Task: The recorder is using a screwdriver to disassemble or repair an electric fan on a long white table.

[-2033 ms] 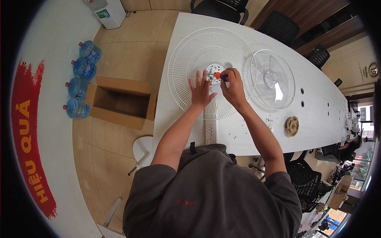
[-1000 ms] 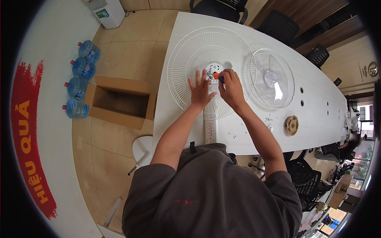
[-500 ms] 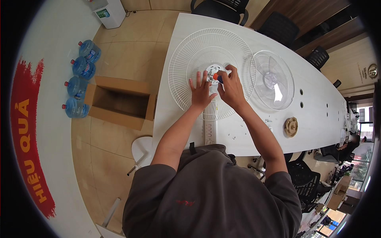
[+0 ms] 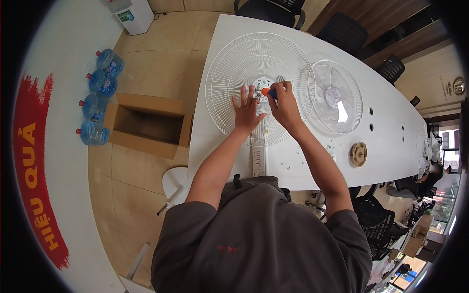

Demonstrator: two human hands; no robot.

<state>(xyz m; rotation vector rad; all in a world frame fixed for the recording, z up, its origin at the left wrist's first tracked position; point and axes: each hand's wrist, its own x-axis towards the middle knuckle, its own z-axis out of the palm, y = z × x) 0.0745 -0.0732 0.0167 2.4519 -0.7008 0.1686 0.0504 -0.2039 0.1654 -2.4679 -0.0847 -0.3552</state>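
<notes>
Right now, in the head view, a big white wire fan guard (image 4: 259,88) lies flat on the long white table (image 4: 391,146). At the middle of the guard sits a round white hub (image 4: 261,88). The left hand (image 4: 246,111) lies open, fingers spread, on the wires just below the hub. The right hand (image 4: 283,105) is closed around a small screwdriver (image 4: 267,92) with an orange and blue handle, and its tip points at the hub.

It looks like the work at the hub is under way and not finished, since the tool is at the hub. I cannot tell how many screws are in.

To the right of the guard lies the clear fan blade (image 4: 337,97), not yet put on. Further right of the guard sits a tan round nut (image 4: 359,154), also loose. Left of the guard, on the floor, stands an open cardboard box (image 4: 146,124).
</notes>
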